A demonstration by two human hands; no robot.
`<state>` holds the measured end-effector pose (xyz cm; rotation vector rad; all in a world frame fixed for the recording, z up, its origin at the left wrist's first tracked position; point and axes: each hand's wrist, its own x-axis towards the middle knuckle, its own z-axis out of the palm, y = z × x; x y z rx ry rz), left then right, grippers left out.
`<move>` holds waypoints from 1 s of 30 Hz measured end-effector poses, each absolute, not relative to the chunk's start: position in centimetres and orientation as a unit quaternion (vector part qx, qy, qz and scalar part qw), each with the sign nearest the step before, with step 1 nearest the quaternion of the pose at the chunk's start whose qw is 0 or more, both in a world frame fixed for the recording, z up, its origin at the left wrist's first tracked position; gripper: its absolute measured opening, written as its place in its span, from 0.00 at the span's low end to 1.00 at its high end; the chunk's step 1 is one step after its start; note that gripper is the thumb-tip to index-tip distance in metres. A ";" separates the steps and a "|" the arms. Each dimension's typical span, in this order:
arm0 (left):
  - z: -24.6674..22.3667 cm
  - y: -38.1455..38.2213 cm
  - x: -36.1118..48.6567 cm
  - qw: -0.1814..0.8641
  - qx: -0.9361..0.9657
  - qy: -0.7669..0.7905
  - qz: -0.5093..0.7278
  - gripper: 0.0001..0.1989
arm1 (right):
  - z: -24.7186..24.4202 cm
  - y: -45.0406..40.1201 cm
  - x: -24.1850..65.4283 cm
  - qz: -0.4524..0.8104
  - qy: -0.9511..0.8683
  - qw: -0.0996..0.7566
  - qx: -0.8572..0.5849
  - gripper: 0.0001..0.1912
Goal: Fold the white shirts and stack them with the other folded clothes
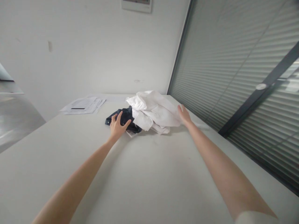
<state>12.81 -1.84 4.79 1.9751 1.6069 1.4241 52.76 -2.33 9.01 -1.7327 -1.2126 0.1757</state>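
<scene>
A crumpled heap of white cloth (156,112) lies toward the far end of the table, several folds bunched on top. Against its left side is a dark navy piece of cloth (126,116) with small light dots that look like snaps or buttons. My left hand (118,126) is over the navy cloth, fingers spread and touching or just above it. On the other side, my right hand (184,115) is at the right edge of the white cloth, its fingers stretched out and nothing gripped. Part of a flat pale item (133,134) peeks out beneath the navy cloth.
Loose printed papers (85,105) lie at the back left of the white table (144,174). A white wall (93,46) rises behind it. Along the right side runs a glass partition with blinds (224,68) and a dark frame bar (257,93).
</scene>
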 end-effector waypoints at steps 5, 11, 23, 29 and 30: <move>4.9 2.2 12.9 0.233 0.708 0.516 0.422 0.47 | 5.1 -1.5 48.6 0.148 -0.556 0.429 -0.696 0.43; 4.4 3.1 12.8 0.255 0.774 0.470 0.341 0.55 | 3.8 0.4 40.9 0.180 -0.619 0.354 -0.678 0.46; 4.9 -7.2 -0.6 0.139 0.673 0.664 0.295 0.52 | 4.7 -0.2 25.9 0.235 -0.713 0.277 -0.600 0.43; 4.6 -11.5 -8.5 0.063 0.627 0.714 0.304 0.51 | 5.2 -1.8 16.6 0.273 -0.754 0.245 -0.544 0.39; 4.6 -12.0 -9.6 0.053 0.622 0.717 0.310 0.52 | 5.3 -1.7 15.3 0.278 -0.760 0.240 -0.535 0.39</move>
